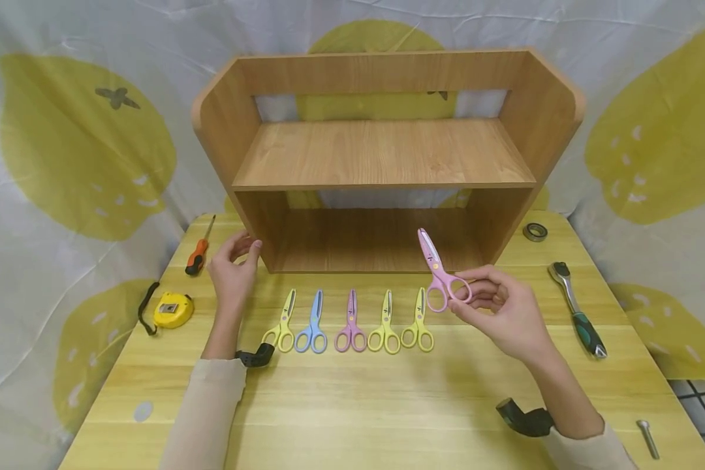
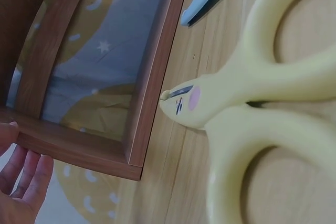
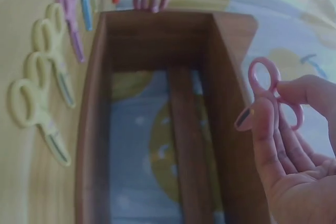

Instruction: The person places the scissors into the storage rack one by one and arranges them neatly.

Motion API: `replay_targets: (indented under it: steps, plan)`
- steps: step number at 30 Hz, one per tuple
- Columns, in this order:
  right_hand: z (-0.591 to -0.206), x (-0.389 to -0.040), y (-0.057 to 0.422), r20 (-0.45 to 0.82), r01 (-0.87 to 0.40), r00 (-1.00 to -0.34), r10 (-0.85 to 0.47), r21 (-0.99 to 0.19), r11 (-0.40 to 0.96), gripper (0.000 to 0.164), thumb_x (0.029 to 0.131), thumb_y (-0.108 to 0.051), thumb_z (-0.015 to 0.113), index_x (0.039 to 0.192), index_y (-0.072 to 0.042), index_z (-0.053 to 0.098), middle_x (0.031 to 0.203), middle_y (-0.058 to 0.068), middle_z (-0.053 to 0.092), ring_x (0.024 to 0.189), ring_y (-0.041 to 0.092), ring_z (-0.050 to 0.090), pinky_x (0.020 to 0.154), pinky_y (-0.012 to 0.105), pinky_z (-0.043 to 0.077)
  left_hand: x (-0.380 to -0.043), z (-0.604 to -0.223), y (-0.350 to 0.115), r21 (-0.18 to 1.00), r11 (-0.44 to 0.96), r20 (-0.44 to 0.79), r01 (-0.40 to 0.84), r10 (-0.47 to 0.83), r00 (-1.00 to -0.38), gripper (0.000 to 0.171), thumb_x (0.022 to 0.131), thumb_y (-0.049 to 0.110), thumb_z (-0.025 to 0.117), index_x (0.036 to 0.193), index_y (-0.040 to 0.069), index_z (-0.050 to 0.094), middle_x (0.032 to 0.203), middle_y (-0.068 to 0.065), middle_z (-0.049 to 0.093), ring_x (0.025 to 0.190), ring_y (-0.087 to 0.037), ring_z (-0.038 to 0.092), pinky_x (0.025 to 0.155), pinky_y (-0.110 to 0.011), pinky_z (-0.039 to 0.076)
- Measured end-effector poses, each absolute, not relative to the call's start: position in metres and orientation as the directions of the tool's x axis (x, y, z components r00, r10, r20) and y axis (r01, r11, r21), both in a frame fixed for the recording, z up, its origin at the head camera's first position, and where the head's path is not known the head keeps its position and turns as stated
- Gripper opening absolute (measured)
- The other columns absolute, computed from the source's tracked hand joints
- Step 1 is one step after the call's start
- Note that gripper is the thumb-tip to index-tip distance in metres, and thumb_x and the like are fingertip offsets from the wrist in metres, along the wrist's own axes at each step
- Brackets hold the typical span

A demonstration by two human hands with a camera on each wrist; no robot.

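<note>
My right hand (image 1: 508, 313) pinches a pair of pink scissors (image 1: 437, 271) by one handle loop, thumb against fingers, lifted in front of the lower shelf opening with the blades pointing up. In the right wrist view the same pink scissors (image 3: 265, 93) show beside the wooden shelf. At the shelf's left side panel, my left hand (image 1: 235, 267) has its relaxed fingers (image 2: 37, 177) against the wood. Between the hands, several scissors lie in a row before the wooden shelf (image 1: 382, 153): yellow scissors (image 1: 279, 326), blue scissors (image 1: 312, 329), pink scissors (image 1: 350, 326) and two more yellow pairs.
On the left lie an orange-handled screwdriver (image 1: 198, 254), a yellow tape measure (image 1: 173, 310) and a grey disc (image 1: 143, 411). To the right are a dark ring (image 1: 534, 232), a ratchet wrench (image 1: 578, 310) and a bolt (image 1: 648, 438). A lemon-print curtain (image 1: 82, 143) hangs behind the table.
</note>
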State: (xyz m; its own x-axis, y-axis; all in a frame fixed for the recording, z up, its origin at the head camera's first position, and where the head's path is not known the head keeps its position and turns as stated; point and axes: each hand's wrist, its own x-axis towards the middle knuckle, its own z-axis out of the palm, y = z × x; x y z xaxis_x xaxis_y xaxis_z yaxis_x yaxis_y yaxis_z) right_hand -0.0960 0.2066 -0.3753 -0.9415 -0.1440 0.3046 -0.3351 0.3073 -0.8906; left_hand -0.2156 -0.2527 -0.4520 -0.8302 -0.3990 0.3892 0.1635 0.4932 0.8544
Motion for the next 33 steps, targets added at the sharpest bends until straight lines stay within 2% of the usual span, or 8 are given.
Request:
replay_targets:
  steps: [7, 15, 22, 26, 33]
  plan:
    - [-0.345, -0.115, 0.179, 0.359, -0.386, -0.919, -0.162, -0.902, 0.192, 0.038, 0.084, 0.003, 0.082, 0.119, 0.001, 0.068, 0.094, 0.000, 0.077, 0.084, 0.011, 0.073, 0.078, 0.025, 0.061, -0.214, -0.454, -0.253, 0.871, 0.464, 0.376, 0.163, -0.414, -0.829, 0.033, 0.094, 0.027, 0.077, 0.125, 0.016, 0.074, 0.112, -0.010, 0.078, 0.094, -0.005, 0.070, 0.074, -0.010, 0.052]
    - [-0.317, -0.156, 0.143, 0.367, -0.384, -0.918, -0.153, -0.917, 0.109, 0.040, 0.086, -0.004, 0.082, 0.124, -0.001, 0.069, 0.096, 0.002, 0.077, 0.085, 0.014, 0.075, 0.081, 0.028, 0.061, -0.215, -0.456, -0.248, 0.883, 0.443, 0.361, 0.157, -0.424, -0.831, 0.032, 0.095, 0.026, 0.076, 0.126, 0.017, 0.073, 0.113, -0.009, 0.077, 0.098, -0.008, 0.071, 0.076, -0.011, 0.053]
    - [-0.306, -0.190, 0.113, 0.371, -0.377, -0.920, -0.131, -0.926, 0.023, 0.040, 0.086, -0.004, 0.082, 0.123, 0.002, 0.068, 0.092, 0.006, 0.078, 0.075, 0.017, 0.076, 0.077, 0.027, 0.061, -0.216, -0.457, -0.247, 0.876, 0.457, 0.372, 0.157, -0.432, -0.821, 0.032, 0.096, 0.025, 0.074, 0.128, 0.017, 0.072, 0.113, -0.004, 0.077, 0.098, -0.006, 0.070, 0.077, -0.012, 0.054]
    - [-0.299, -0.204, 0.095, 0.372, -0.378, -0.919, -0.130, -0.926, 0.016, 0.037, 0.086, -0.006, 0.082, 0.120, 0.002, 0.069, 0.090, 0.008, 0.078, 0.073, 0.017, 0.075, 0.074, 0.027, 0.061, -0.216, -0.455, -0.245, 0.871, 0.467, 0.381, 0.154, -0.443, -0.811, 0.033, 0.097, 0.024, 0.073, 0.128, 0.015, 0.072, 0.114, -0.005, 0.077, 0.099, -0.008, 0.071, 0.078, -0.013, 0.055]
    - [-0.284, -0.228, 0.065, 0.394, -0.407, -0.911, -0.126, -0.906, 0.113, 0.036, 0.085, -0.012, 0.085, 0.117, -0.003, 0.072, 0.094, 0.010, 0.078, 0.081, 0.014, 0.072, 0.076, 0.024, 0.059, -0.215, -0.456, -0.242, 0.864, 0.480, 0.388, 0.151, -0.446, -0.806, 0.033, 0.097, 0.020, 0.073, 0.129, 0.014, 0.072, 0.113, -0.005, 0.078, 0.100, -0.013, 0.072, 0.079, -0.014, 0.056]
